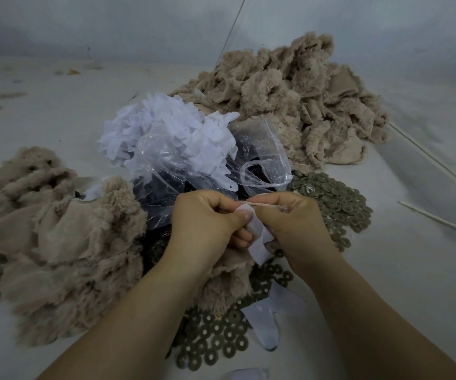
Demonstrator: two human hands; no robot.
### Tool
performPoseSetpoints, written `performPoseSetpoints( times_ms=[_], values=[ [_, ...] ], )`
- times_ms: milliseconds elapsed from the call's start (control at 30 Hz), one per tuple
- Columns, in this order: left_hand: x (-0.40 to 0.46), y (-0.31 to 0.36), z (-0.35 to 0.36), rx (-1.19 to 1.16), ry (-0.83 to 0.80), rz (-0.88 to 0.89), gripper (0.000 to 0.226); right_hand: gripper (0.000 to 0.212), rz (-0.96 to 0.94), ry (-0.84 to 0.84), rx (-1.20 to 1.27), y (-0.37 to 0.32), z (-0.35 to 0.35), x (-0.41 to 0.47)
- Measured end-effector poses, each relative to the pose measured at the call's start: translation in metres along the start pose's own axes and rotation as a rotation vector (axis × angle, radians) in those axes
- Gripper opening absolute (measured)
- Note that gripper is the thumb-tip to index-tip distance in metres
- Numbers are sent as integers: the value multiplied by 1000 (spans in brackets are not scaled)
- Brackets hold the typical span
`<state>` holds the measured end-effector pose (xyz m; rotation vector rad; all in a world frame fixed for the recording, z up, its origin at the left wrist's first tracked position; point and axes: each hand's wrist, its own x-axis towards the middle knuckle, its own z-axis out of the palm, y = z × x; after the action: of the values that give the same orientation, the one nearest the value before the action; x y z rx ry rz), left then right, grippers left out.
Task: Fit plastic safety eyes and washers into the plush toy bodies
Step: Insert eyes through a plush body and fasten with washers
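My left hand (205, 218) and my right hand (292, 218) meet at the centre, both pinching a beige plush body (229, 278) together with a white fabric piece (259, 242). The plush hangs below my hands and its fur side faces down. Olive-grey ring washers (339, 204) lie heaped to the right of my hands, and more washers (216, 335) lie spread beneath my forearms. A clear plastic bag (166, 185) holding dark safety eyes sits just behind my left hand. No eye or washer is visible between my fingers.
A pile of beige plush bodies (57, 237) lies at the left, and a bigger pile (290, 100) at the back right. White fabric cut-outs (166, 127) are heaped behind the bag. Thin white sticks (440, 223) lie at the right on the pale surface (413, 270).
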<state>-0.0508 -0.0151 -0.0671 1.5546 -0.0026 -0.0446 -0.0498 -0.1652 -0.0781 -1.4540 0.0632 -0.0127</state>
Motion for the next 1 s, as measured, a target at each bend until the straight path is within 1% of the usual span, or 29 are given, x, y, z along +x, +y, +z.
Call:
performPoseSetpoints(
  times_ms=[67, 200, 267, 333, 433, 533, 600, 733, 833, 1000],
  values=[
    [-1, 1, 0, 4, 7, 5, 13, 4, -15, -3, -21, 0, -1, 0],
    [0, 2, -1, 14, 46, -15, 16, 10, -123, -87, -25, 1, -2, 1],
    [1, 1, -1, 63, 84, 22, 17, 14, -173, -115, -46, 2, -1, 2],
    [2, 1, -2, 88, 99, 47, 16, 14, -184, -129, -25, 3, -1, 3],
    [4, -1, -6, 27, 64, -2, 14, 12, -160, -154, 27, 5, -2, 4],
    [6, -1, -9, -25, -13, -62, 10, 12, -148, -124, 47, 5, -1, 3],
    [6, 0, -9, -74, -36, -85, 12, 10, -158, -80, 19, 5, 1, 3],
    [6, 0, -8, -125, 5, -99, 22, 13, -181, -21, -33, 4, 4, 3],
    [6, 0, -5, -89, 30, -82, 25, 16, -213, -3, -86, 3, 5, 2],
    [4, -3, -4, -66, 29, -64, 23, 23, -216, 10, -117, 0, 5, 0]
  ],
)
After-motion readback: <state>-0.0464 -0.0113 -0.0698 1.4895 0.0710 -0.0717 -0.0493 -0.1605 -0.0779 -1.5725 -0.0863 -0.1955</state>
